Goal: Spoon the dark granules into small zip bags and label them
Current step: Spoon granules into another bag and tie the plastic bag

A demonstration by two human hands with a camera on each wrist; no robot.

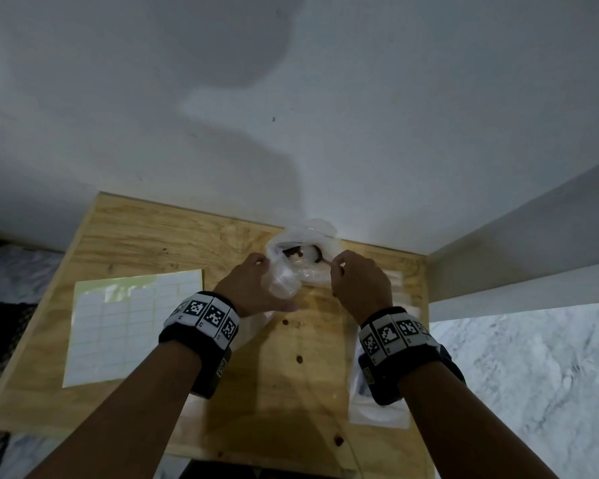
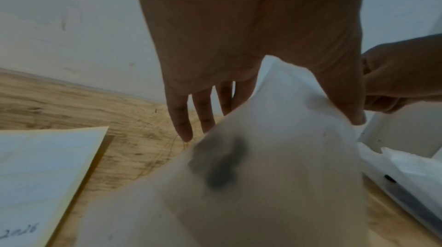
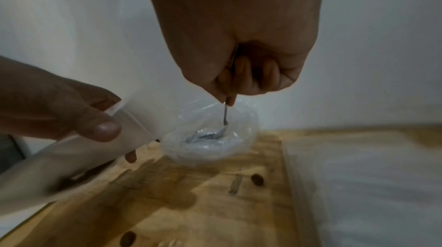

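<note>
My left hand (image 1: 253, 285) holds a small clear zip bag (image 1: 284, 281) by its top, thumb on one face and fingers behind; in the left wrist view the zip bag (image 2: 275, 156) shows a dark patch of granules (image 2: 222, 164) inside. My right hand (image 1: 357, 281) pinches a thin metal spoon (image 3: 226, 117) by its handle. The spoon's bowl dips into the large crumpled plastic bag (image 1: 305, 247) of dark granules (image 1: 293, 252) at the back of the wooden table (image 1: 153, 236). In the right wrist view the small bag (image 3: 134, 128) is tilted beside the big bag (image 3: 210, 137).
A sheet of white labels (image 1: 132, 326) lies on the table's left half, with handwriting on its corner. More clear zip bags (image 1: 377, 402) lie under my right wrist at the table's right edge. A white wall (image 1: 291, 98) stands right behind the table.
</note>
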